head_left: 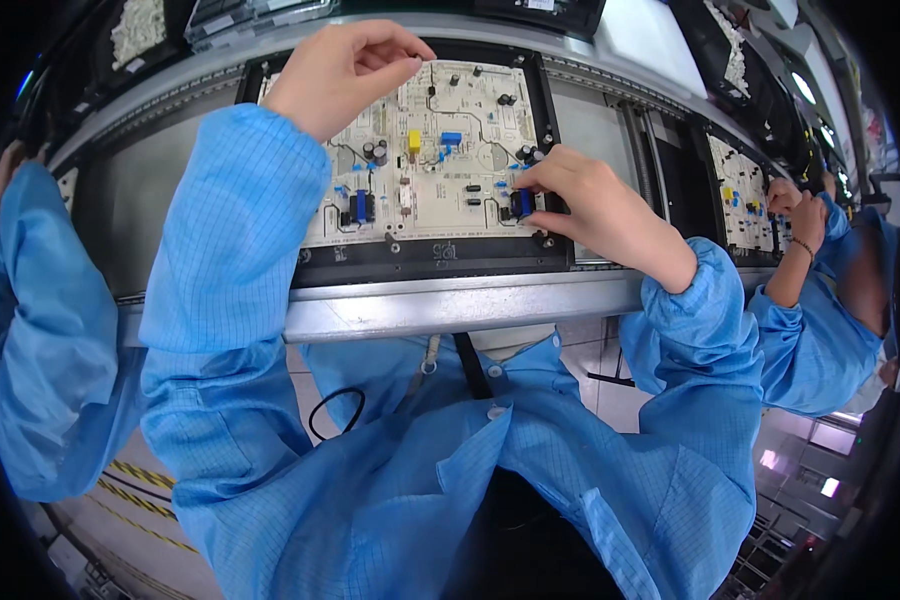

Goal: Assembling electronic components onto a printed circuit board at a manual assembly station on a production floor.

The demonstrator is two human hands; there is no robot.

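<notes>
A pale circuit board lies in a black frame in front of me, studded with small parts. My right hand has its thumb and forefinger around a dark blue transformer at the board's near right corner. A similar blue transformer stands farther left on the board. Over the far edge, my left hand is closed in a pinch; what its fingertips hold is too small to make out. Between the hands are a yellow block-shaped component and a light blue one.
A metal rail runs along the near side. Bins with white parts and black trays stand beyond the line. At right a co-worker's hands are over another board; another person's sleeve is at left.
</notes>
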